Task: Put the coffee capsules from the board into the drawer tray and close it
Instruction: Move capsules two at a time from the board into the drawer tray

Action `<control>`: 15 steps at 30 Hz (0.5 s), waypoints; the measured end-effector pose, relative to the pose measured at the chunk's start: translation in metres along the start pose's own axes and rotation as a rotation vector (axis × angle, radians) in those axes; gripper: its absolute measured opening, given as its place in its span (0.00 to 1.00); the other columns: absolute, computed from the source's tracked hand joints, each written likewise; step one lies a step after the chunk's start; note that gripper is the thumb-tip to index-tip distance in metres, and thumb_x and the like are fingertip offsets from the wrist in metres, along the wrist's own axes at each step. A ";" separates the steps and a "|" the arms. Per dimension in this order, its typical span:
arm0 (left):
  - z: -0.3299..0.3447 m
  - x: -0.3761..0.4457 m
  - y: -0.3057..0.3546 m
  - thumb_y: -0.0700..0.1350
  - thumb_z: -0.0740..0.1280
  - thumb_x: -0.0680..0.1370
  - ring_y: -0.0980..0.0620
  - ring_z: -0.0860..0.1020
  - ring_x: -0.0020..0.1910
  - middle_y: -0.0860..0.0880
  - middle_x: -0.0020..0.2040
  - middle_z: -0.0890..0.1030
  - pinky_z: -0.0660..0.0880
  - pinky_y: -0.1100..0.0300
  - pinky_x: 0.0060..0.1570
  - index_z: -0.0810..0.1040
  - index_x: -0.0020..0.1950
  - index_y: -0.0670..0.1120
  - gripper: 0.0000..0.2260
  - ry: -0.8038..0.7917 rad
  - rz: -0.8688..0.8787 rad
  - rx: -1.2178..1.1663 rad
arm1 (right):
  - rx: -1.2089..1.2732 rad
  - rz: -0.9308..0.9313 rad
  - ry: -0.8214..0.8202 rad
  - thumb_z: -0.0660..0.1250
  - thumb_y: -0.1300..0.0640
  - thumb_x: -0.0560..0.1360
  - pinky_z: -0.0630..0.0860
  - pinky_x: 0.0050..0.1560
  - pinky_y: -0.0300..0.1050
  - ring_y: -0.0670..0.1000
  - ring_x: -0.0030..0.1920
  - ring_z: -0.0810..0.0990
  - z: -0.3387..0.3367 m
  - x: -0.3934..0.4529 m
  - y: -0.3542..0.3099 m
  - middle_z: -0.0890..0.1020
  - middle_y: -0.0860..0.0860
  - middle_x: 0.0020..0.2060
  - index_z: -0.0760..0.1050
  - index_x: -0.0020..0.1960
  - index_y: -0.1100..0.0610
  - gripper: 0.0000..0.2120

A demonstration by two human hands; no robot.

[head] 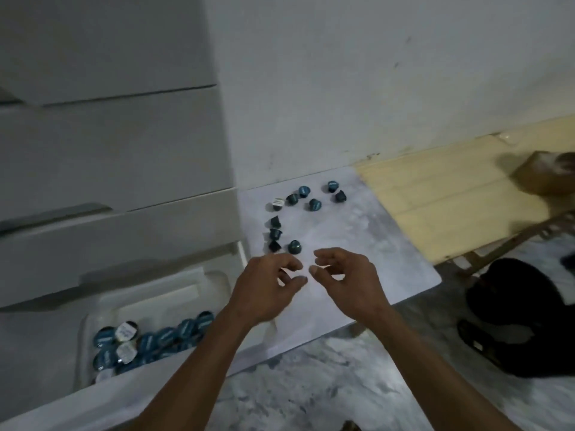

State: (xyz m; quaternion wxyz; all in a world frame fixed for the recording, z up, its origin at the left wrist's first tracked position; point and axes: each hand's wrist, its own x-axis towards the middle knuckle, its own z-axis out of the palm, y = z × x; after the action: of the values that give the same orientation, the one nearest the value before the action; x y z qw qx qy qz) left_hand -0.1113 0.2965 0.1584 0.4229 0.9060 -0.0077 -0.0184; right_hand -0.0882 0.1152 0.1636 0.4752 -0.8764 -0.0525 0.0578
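Several dark blue coffee capsules (294,246) lie scattered on the white marbled board (357,244) on the floor, most toward its far left part. My left hand (267,287) and my right hand (345,281) hover side by side over the board's near middle, fingers loosely curled and holding nothing. The nearest capsule sits just beyond my left fingertips. To the left, the bottom drawer (93,399) stands pulled out. Its white tray (186,293) holds several blue and white-lidded capsules (165,335) in the near compartment.
White drawer fronts (109,150) stack above the open drawer at left. A white wall rises behind the board. A pale yellow wooden panel (435,206) lies at the right, with a cardboard box (541,175) and black sandals (510,315) beyond it.
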 end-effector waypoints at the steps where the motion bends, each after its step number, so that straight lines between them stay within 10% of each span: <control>1: 0.021 0.009 0.014 0.52 0.73 0.73 0.62 0.80 0.42 0.58 0.50 0.83 0.79 0.58 0.48 0.82 0.52 0.53 0.10 -0.015 -0.002 0.006 | -0.013 0.027 0.023 0.74 0.50 0.73 0.72 0.38 0.23 0.34 0.40 0.81 -0.022 0.003 0.018 0.84 0.43 0.44 0.81 0.56 0.51 0.13; 15: 0.113 0.151 0.070 0.49 0.73 0.73 0.59 0.81 0.41 0.57 0.48 0.82 0.80 0.54 0.46 0.81 0.54 0.51 0.10 0.122 -0.123 0.029 | 0.001 0.138 0.096 0.71 0.49 0.75 0.80 0.52 0.46 0.42 0.45 0.81 -0.144 0.140 0.094 0.84 0.47 0.49 0.79 0.61 0.51 0.16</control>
State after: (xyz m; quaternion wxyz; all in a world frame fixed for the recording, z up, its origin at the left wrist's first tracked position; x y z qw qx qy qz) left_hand 0.0356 0.1606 0.1357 0.4072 0.9103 0.0734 0.0111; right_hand 0.0751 -0.0343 0.1560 0.4725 -0.8795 0.0310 0.0483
